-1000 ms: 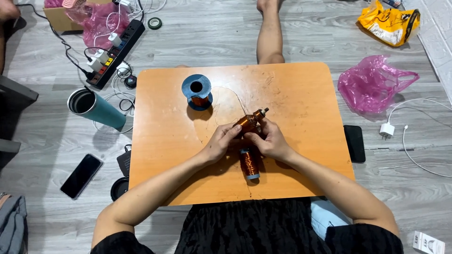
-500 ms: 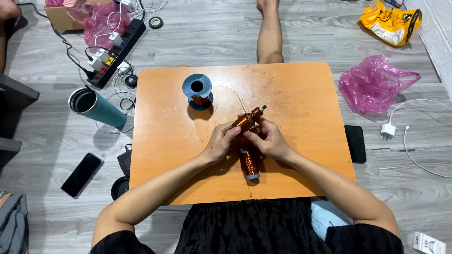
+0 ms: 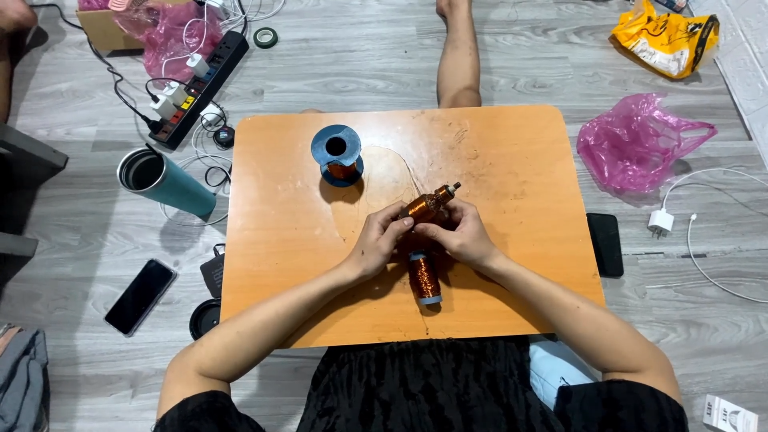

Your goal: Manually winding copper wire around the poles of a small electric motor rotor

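Note:
Over the middle of a small orange table [image 3: 512, 160], my left hand [image 3: 381, 238] and my right hand [image 3: 458, 232] both grip a copper-wound coil on a metal shaft [image 3: 428, 204]. The shaft tip points up and to the right. A thin copper wire runs from the coil toward a blue spool [image 3: 337, 155] standing at the table's far left. A second copper-wound bobbin [image 3: 425, 277] lies on the table just below my hands, close to my right wrist.
On the floor: a teal tumbler [image 3: 164, 183] and black phone [image 3: 140, 296] at left, a power strip [image 3: 200, 86] with plugs far left, pink bag [image 3: 636, 144], black phone [image 3: 606, 244], white charger [image 3: 662, 220] at right, yellow bag [image 3: 664, 40] far right. My bare leg [image 3: 458, 56] extends beyond the table.
Both hands stay on the coil with only slight finger movement; the coil's shaft tilts a little differently. Nothing else has moved.

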